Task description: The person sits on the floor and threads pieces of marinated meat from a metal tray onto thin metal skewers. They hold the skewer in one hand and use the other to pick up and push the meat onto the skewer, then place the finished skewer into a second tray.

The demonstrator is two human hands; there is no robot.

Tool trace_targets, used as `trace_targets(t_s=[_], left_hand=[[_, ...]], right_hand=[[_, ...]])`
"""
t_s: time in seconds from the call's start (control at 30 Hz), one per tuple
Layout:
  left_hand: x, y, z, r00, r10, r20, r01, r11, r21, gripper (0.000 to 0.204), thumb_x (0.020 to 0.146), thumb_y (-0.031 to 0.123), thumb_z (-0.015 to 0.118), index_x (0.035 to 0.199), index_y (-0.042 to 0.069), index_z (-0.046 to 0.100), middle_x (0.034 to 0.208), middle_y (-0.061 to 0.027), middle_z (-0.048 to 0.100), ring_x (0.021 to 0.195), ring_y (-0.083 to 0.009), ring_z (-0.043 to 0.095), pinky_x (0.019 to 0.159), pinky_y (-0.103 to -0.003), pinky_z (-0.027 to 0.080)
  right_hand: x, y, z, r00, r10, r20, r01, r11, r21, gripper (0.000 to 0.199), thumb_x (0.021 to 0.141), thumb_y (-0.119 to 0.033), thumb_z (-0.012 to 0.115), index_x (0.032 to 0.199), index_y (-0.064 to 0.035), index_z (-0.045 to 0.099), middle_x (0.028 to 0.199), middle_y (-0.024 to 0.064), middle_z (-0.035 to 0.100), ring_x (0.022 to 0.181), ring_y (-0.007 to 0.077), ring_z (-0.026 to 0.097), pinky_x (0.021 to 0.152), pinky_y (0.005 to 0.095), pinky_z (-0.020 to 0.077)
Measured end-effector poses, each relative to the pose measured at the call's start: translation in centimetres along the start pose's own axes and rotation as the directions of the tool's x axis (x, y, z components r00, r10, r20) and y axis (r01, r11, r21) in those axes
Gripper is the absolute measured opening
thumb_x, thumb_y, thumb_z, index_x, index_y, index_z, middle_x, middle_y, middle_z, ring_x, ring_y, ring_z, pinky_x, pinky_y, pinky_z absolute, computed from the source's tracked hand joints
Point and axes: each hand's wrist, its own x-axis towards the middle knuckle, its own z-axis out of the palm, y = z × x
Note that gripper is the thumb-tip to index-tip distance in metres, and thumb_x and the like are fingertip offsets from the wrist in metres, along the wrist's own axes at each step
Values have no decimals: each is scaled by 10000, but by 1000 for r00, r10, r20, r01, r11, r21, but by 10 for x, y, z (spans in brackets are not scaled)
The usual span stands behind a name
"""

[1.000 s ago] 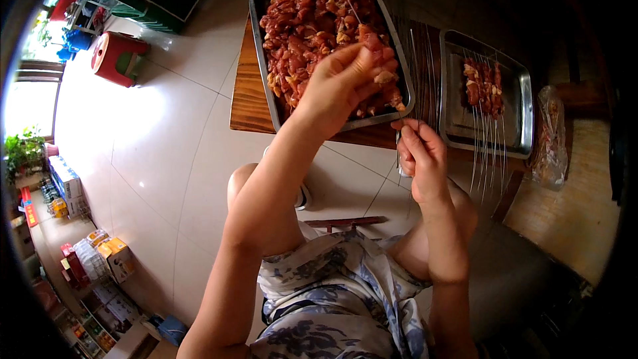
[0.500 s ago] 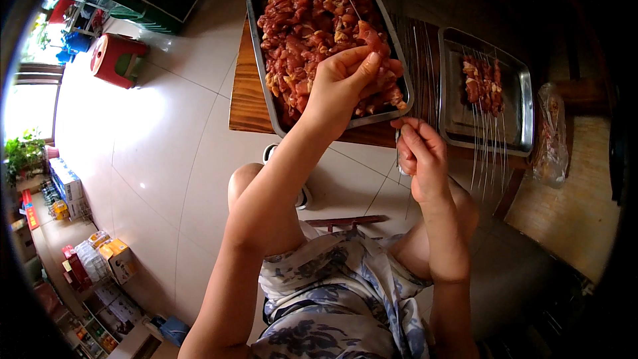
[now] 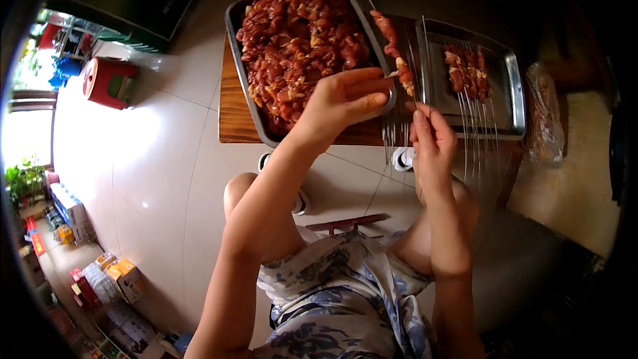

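My right hand (image 3: pixel 433 138) is closed around the lower part of a metal skewer, holding it upright and tilted to the left. Pieces of raw meat are threaded on this meat skewer (image 3: pixel 390 40), and its bare tip sticks out above them. Beside the lowest pieces is my left hand (image 3: pixel 345 98), fingers stretched and thumb apart; whether the fingertips touch the meat I cannot tell. Left of the skewer lies a deep metal tray (image 3: pixel 256 119) heaped with raw meat chunks (image 3: pixel 299 46).
A second metal tray (image 3: pixel 435 110) holds several finished meat skewers (image 3: pixel 468 73), their handles over its near rim. Bare skewers (image 3: pixel 392 133) lie between the trays on the wooden table (image 3: pixel 232 123). A clear plastic bag (image 3: pixel 545 116) lies at right; a red stool (image 3: pixel 106 83) stands far left.
The left hand has let go of the meat at the skewer and opened. Both hands have shifted, and the loaded skewer now stands right of the meat tray. The view has shifted slightly.
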Motion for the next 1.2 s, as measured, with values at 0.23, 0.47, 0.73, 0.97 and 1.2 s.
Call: trace_targets(t_s=[0.23,0.47,0.73,0.97,1.2], left_hand=[[4,13,-10,969,63,-240,-52,997,52,367,909,151,618,1214,-35,537,1125,-123,641,1029,-186,621,886,-299,508],[4,29,-34,848,397,-351,-193,849,492,268,892,92,605,1130,-32,599,1043,-108,679,962,-149,638,846,-264,504],[-11,25,-58,880,468,-85,38,109,993,286,755,102,670,1041,84,681,955,-154,671,863,-345,633,764,-404,501],[-6,37,-65,867,432,-248,-12,515,857,272,795,20,656,1067,26,653,882,-137,690,843,-244,672,766,-334,531],[-4,53,-61,925,330,-188,-321,944,79,405,876,10,607,1264,-32,498,1153,-167,609,1056,-253,615,907,-348,536]], right_hand=[[17,5,-63,886,-402,-229,150,717,-681,220,961,-125,495,1118,-46,628,838,90,665,703,189,613,653,308,494],[25,-9,-73,738,-622,-261,220,589,-777,261,968,-107,461,1187,-33,583,1069,147,557,933,271,610,767,360,506],[-26,-8,18,975,-154,161,200,923,-328,230,950,-91,498,1132,6,599,648,83,560,590,163,557,556,291,436],[-22,-10,27,981,-93,170,140,946,-293,203,951,-92,508,1082,15,619,632,59,545,587,114,524,556,255,425],[-20,-9,26,969,-195,148,222,956,-194,230,932,-67,531,1132,-9,630,767,53,611,673,104,551,608,232,445]])
